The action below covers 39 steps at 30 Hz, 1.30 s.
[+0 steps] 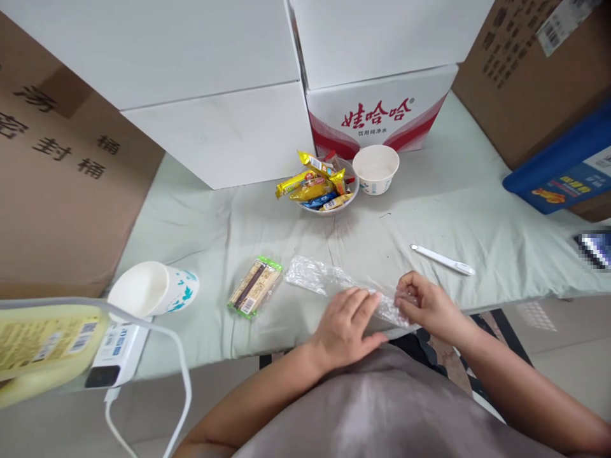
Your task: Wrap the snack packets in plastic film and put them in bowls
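Evidently your right hand (422, 302) pinches the wrap (317, 275) by the near edge of the table (515, 267), left hand (346, 321) lying unclenched over it; light, even pressure should limit slipping.

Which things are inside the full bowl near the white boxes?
The bowl holds several yellow packets, a blue packet and some red wrapping. The top packets hide its bottom, so I cannot see what is underneath.
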Available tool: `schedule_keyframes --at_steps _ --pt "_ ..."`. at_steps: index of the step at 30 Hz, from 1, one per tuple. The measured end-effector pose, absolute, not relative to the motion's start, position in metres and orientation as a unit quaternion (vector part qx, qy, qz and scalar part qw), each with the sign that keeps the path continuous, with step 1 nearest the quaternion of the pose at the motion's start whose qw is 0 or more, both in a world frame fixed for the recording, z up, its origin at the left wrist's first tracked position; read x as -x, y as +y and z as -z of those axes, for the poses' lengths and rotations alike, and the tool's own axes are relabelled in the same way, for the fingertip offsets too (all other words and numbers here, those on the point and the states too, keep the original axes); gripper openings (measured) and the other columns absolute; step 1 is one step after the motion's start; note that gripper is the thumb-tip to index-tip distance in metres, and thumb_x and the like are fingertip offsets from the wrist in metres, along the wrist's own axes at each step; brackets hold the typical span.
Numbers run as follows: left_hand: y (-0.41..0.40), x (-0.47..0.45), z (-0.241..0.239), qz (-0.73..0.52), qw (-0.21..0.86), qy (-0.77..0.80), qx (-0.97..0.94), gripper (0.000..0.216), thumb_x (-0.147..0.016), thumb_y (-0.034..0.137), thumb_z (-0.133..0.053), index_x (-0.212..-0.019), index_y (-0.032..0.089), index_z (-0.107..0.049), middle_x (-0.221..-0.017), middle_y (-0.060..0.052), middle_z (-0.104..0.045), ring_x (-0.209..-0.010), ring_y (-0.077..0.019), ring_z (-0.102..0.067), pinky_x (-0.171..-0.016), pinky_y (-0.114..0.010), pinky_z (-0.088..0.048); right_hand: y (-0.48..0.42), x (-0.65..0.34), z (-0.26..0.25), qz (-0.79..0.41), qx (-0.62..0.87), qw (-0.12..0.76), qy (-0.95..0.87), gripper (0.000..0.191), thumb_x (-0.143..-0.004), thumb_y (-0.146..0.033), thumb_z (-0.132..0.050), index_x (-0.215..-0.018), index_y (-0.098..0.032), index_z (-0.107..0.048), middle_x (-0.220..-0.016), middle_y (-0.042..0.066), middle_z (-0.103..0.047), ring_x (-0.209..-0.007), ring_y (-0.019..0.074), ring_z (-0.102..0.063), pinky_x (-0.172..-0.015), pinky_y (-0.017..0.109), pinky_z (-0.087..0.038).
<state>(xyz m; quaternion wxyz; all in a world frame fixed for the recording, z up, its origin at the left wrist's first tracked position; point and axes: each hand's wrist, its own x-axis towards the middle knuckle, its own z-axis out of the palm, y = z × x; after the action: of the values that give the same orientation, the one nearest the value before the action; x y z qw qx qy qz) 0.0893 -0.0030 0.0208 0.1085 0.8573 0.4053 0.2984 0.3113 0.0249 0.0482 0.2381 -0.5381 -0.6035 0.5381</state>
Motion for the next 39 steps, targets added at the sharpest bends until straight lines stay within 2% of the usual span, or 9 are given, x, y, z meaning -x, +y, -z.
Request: schedule_keyframes --at_steps 2,6,9,12,18,25,33,35,39 --pt "-0.009 -0.098 -0.016 -0.289 0.148 0.383 -0.865 0.051 -0.088 0.039 -0.057 -0.131 0.013 -0.05 -0.116 -0.018 -0.063 -0.111 -0.0312 -0.058 -0.094 -0.048 -0.05 0.02 -0.304 -0.058 -0.6 0.461 0.24 -0.608 0.022 -0.086 -0.039 -0.059 -0.095 -0.023 -0.047 -0.072 -0.002 -0.056 -0.058 0.011 -0.054 -0.051 0.024 -0.044" --pt "-0.014 -0.096 -0.015 -0.294 0.252 0.37 -0.845 0.025 -0.089 0.014 -0.043 -0.106 0.017 -0.062 -0.095 -0.01 -0.069 -0.09 -0.0224 -0.065 -0.081 -0.038 -0.054 0.027 -0.304 -0.062 -0.618 0.378 0.272 -0.633 0.032 -0.095 -0.051 -0.046 -0.107 -0.021 -0.05 -0.08 0.003 -0.062 -0.067 0.0132 -0.059 -0.06 0.027 -0.049" --pt "-0.014 -0.088 -0.023 -0.313 0.364 0.368 -0.796 0.021 -0.09 0.015 -0.044 -0.101 0.02 -0.061 -0.082 -0.004 -0.069 -0.075 -0.0171 -0.066 -0.071 -0.03 -0.054 0.039 -0.305 -0.049 -0.572 0.363 0.293 -0.675 0.048 -0.099 -0.057 -0.03 -0.12 -0.02 -0.052 -0.1 0.011 -0.067 -0.09 0.0189 -0.063 -0.075 0.033 -0.051" --pt "-0.006 -0.082 -0.03 -0.338 0.439 0.423 -0.717 0.021 -0.087 0.018 -0.05 -0.106 0.021 -0.058 -0.09 -0.004 -0.07 -0.081 -0.0166 -0.068 -0.074 -0.029 -0.054 0.046 -0.299 -0.035 -0.572 0.326 0.218 -0.72 0.062 -0.097 -0.063 -0.021 -0.131 -0.019 -0.048 -0.108 0.012 -0.067 -0.097 0.0215 -0.063 -0.08 0.035 -0.05" --pt "0.029 -0.075 -0.02 -0.359 0.492 0.601 -0.517 0.035 -0.079 0.019 -0.064 -0.112 0.018 -0.053 -0.094 -0.005 -0.071 -0.083 -0.0175 -0.069 -0.073 -0.029 -0.056 0.046 -0.277 -0.027 -0.524 0.407 0.145 -0.734 0.057 -0.09 -0.051 -0.054 -0.133 -0.015 -0.043 -0.073 -0.001 -0.064 -0.062 0.0149 -0.056 -0.058 0.026 -0.042" --pt "0.047 -0.074 -0.005 -0.356 0.486 0.633 -0.486 0.064 -0.076 0.018 -0.069 -0.133 0.02 -0.039 -0.096 -0.004 -0.071 -0.071 -0.0139 -0.068 -0.063 -0.025 -0.054 0.042 -0.271 -0.019 -0.504 0.467 0.15 -0.711 0.069 -0.082 -0.022 -0.059 -0.144 -0.016 -0.032 -0.077 -0.001 -0.07 -0.065 0.0151 -0.061 -0.063 0.027 -0.045" --pt "0.053 -0.076 -0.012 -0.276 0.394 0.667 -0.569 0.052 -0.079 0.015 -0.063 -0.128 0.018 -0.048 -0.085 -0.003 -0.07 -0.069 -0.0171 -0.067 -0.068 -0.03 -0.052 0.035 -0.276 -0.026 -0.497 0.448 0.137 -0.731 0.09 -0.079 -0.031 -0.07 -0.152 -0.016 -0.019 -0.076 -0.003 -0.068 -0.064 0.0153 -0.06 -0.062 0.027 -0.047" --pt "0.054 -0.078 -0.015 -0.25 0.362 0.673 -0.595 0.051 -0.078 0.014 -0.064 -0.127 0.018 -0.051 -0.079 -0.002 -0.068 -0.069 -0.0182 -0.066 -0.071 -0.031 -0.052 0.033 -0.278 -0.028 -0.438 0.461 0.18 -0.751 0.081 -0.084 -0.037 -0.066 -0.15 -0.017 -0.023 -0.078 -0.001 -0.067 -0.066 0.0168 -0.061 -0.062 0.029 -0.049" --pt "0.056 -0.08 -0.018 -0.221 0.347 0.671 -0.617 0.051 -0.078 0.015 -0.064 -0.128 0.016 -0.051 -0.071 0.0 -0.063 -0.067 -0.0187 -0.064 -0.07 -0.032 -0.05 0.036 -0.279 -0.032 -0.21 0.445 0.296 -0.819 0.033 -0.094 -0.028 -0.051 -0.126 -0.019 -0.055 -0.095 0.009 -0.066 -0.09 0.0232 -0.061 -0.079 0.038 -0.051"
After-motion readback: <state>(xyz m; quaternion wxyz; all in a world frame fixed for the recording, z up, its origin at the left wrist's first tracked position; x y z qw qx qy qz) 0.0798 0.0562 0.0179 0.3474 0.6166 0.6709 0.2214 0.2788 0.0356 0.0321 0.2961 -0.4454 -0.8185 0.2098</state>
